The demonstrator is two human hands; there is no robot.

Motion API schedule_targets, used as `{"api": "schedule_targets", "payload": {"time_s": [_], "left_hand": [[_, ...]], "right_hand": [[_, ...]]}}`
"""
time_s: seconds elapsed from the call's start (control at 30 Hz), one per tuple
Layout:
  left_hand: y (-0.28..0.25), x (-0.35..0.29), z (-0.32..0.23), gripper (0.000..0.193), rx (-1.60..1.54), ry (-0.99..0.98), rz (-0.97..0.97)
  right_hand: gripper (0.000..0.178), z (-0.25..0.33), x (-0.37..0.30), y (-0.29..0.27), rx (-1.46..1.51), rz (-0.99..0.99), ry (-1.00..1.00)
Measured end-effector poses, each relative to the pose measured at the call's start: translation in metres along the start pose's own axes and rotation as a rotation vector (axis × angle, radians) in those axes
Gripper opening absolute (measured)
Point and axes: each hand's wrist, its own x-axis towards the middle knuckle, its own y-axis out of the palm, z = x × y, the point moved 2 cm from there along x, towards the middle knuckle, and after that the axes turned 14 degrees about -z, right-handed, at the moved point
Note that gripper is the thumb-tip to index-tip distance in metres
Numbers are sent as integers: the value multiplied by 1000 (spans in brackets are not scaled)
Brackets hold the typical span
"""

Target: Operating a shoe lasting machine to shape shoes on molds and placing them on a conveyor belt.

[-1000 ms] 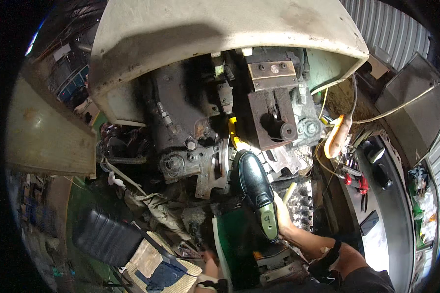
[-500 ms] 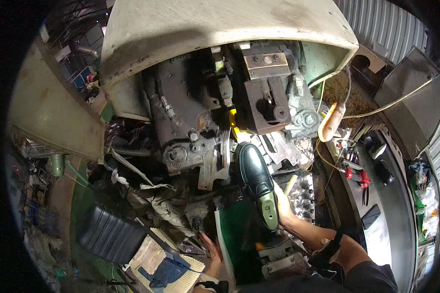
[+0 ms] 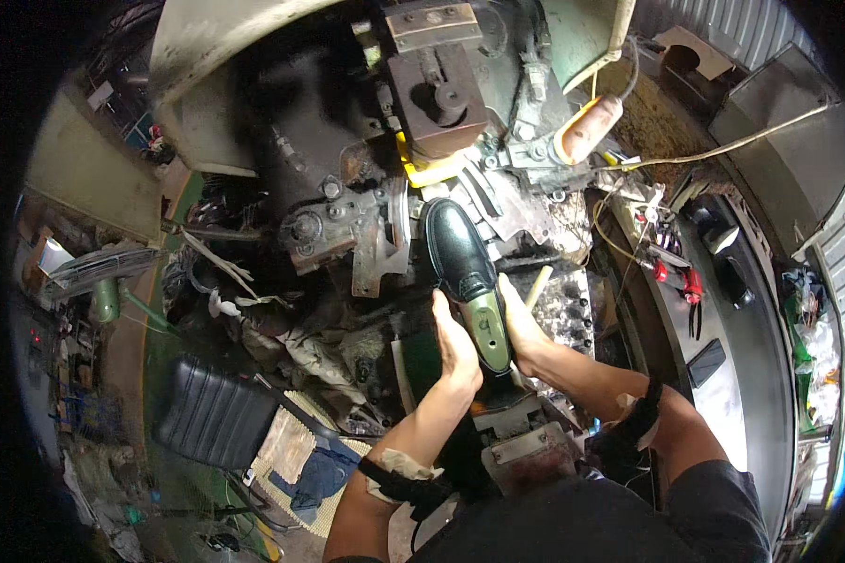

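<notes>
A black leather shoe (image 3: 455,251) sits on a green shoe last (image 3: 483,333), its toe pointing up toward the machine. My left hand (image 3: 454,342) lies along the left side of the shoe and last, fingers pressed against it. From the opposite side my right hand (image 3: 522,327) grips the same shoe, its underside fingers hidden. Just past the toe is the machine's metal working area, with a yellow bent part (image 3: 422,173) and a dark metal block (image 3: 437,98) above it.
A lit orange lamp (image 3: 590,129) hangs right of the machine head. On the right, a bench (image 3: 723,403) carries red-handled tools (image 3: 689,284) and a dark flat object (image 3: 707,363). To the lower left stands a black-backed chair (image 3: 211,413) with cloth on its seat.
My left hand has come up from below and now meets the shoe's left side. The view has shifted, and the shoe with my right hand appears higher and further left.
</notes>
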Motion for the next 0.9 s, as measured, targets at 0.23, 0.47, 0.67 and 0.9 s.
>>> {"api": "schedule_targets", "payload": {"time_s": [0.23,0.47,0.67,0.9], "left_hand": [[-12,16,16,63,39,171,-160],[-13,21,21,62,38,251,-110],[-48,41,4,66,419,470,-86],[-35,-15,-19,65,462,561,17]], "right_hand": [[54,-16,11,0,207,-143,-60],[50,-19,26,-15,183,-72,-135],[49,-2,39,-67,-644,-179,-604],[45,36,-38,-101,-1529,6,-985]]}}
